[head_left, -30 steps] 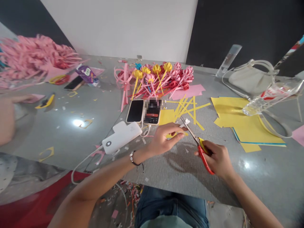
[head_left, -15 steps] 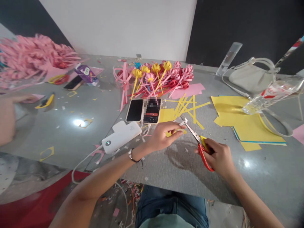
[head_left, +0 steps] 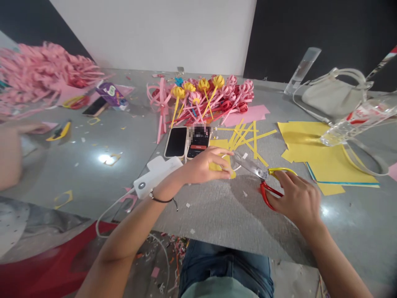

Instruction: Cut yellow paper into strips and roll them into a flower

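Note:
My right hand (head_left: 294, 196) is closed on scissors (head_left: 262, 176) with one red and one yellow handle, their blurred blades pointing left. Near the blade tips, the fingers of my left hand (head_left: 206, 165) are bent together around a thin white loop (head_left: 237, 161), which looks like tape. A small yellow paper piece (head_left: 232, 174) shows under my left fingertips. Thin yellow strips (head_left: 248, 142) lie crossed just beyond both hands. Pink, red and yellow paper flowers (head_left: 203, 97) are heaped farther back.
Two phones (head_left: 176, 142) and a white power bank (head_left: 155, 178) with a cable lie by my left forearm. At the right are yellow sheets (head_left: 344, 165), a plastic bottle (head_left: 359, 120) and a white bag (head_left: 328, 99). Another person's arm (head_left: 10, 153) rests at the far left.
My left hand has moved slightly up and left. My right hand has shifted right with the scissors, whose handles are spread wider. The white loop now shows between the left fingers and the blades.

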